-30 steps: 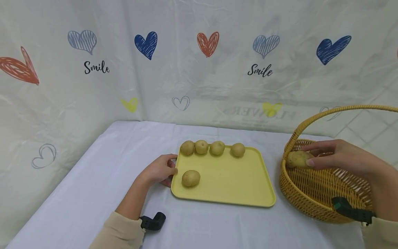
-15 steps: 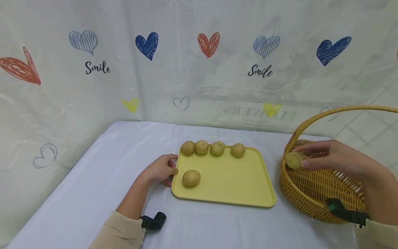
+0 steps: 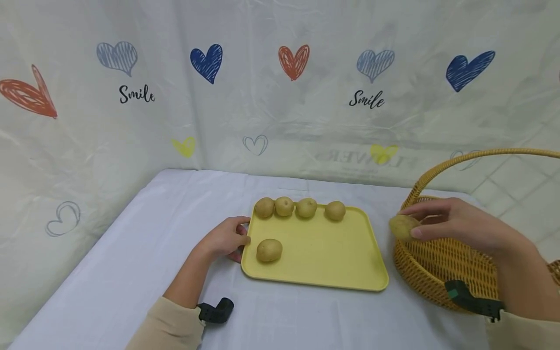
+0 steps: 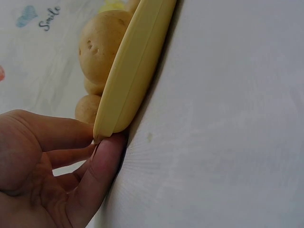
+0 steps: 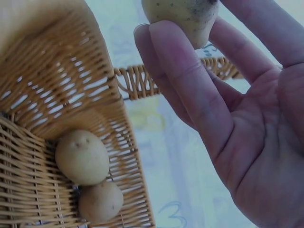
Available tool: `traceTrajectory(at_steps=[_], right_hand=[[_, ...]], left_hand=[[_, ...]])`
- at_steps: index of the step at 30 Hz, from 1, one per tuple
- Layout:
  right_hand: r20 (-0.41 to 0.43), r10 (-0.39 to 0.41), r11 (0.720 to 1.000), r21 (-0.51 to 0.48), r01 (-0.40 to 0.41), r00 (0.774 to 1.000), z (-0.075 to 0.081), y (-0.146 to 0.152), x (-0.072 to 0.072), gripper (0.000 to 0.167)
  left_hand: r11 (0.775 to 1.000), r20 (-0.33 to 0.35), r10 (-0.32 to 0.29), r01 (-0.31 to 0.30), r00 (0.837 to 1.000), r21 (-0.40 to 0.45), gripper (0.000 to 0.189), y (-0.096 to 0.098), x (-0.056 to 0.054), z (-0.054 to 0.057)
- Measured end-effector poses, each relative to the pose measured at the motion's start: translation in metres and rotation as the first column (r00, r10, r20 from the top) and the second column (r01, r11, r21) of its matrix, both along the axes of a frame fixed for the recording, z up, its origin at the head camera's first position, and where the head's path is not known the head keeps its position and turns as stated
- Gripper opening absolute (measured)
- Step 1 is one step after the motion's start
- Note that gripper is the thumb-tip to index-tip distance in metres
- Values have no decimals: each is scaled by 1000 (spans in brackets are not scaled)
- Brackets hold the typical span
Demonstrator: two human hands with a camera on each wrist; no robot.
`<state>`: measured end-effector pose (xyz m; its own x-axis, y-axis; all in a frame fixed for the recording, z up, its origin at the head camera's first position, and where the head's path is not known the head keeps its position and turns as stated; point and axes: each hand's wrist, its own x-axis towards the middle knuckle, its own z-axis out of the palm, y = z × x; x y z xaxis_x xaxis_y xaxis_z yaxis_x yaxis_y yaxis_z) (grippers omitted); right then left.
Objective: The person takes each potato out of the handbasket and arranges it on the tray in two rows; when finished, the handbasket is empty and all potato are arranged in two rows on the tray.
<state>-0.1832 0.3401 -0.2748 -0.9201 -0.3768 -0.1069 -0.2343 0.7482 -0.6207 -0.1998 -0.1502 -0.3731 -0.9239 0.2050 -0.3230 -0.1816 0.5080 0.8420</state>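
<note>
My left hand pinches the left rim of a yellow rectangular tray, thumb above and fingers beneath. Several potatoes sit in a row along the tray's far edge, the leftmost potato in the corner. A single potato lies near the tray's left side. My right hand holds another potato between thumb and fingertips, raised over the left rim of a wicker basket. In the right wrist view that held potato is cut off at the top.
Two potatoes, a larger potato and a smaller potato, lie inside the basket. Its tall arched handle rises behind my right hand. White cloth covers the table, and a patterned curtain hangs behind it.
My right hand has moved left with the potato, from inside the basket to over its left rim, toward the tray. My left hand and the tray have not visibly moved.
</note>
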Motion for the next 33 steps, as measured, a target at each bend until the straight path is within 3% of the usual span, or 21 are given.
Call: traceTrajectory(at_steps=[10,19,28,33], right_hand=[[-23,23,1000,18,-22,999,3,-21,2,36],[11,39,999,-36,-39,999,3,-41,1,39],[69,96,982,-172,-83,993,-2,-60,-3,39],[66,106,980,-177,-93,992,-3,-69,-6,39]], left_hand=[[1000,6,9,-9,1000,11,62,-1,0,0],[1000,9,13,-13,1000,18,61,-1,1,0],[1000,-2,-3,3,1000,12,62,-1,-1,-1],[1000,-1,-2,2,1000,4,62,-1,0,0]])
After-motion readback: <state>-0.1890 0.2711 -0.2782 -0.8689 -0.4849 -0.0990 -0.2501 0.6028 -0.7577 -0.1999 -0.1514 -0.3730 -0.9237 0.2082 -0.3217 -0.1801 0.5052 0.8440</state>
